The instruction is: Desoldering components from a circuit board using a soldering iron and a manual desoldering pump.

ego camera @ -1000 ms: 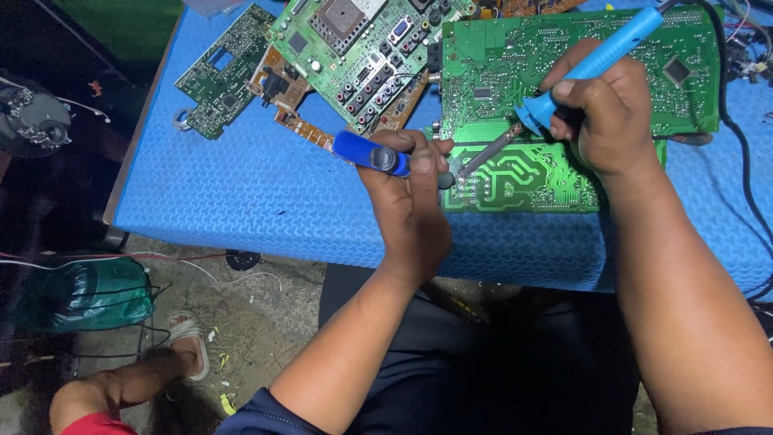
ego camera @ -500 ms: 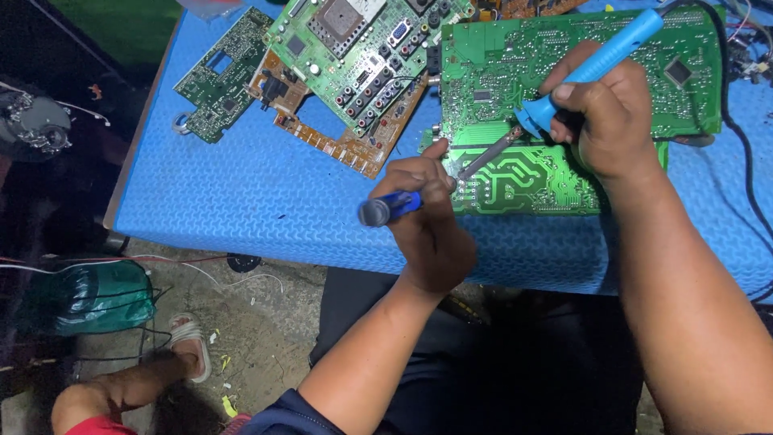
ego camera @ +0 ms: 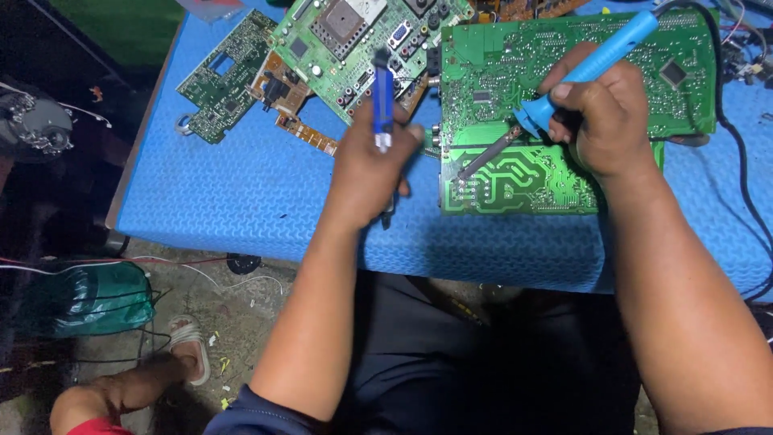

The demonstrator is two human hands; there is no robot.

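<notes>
My right hand grips a blue soldering iron, and its metal tip rests on the lower left part of a small green circuit board. A larger green circuit board lies just behind that one. My left hand is closed around a blue pen-shaped tool that stands upright, just left of the small board. The tool's lower end sticks out below my fingers.
The boards lie on a blue textured mat over a table. More circuit boards sit at the back left. A black cable runs down the right side. On the floor are a green bag and another person's foot in a sandal.
My left hand has turned the blue tool from lying sideways near the board to standing upright, and shifted slightly left. The right hand and soldering iron stay in place.
</notes>
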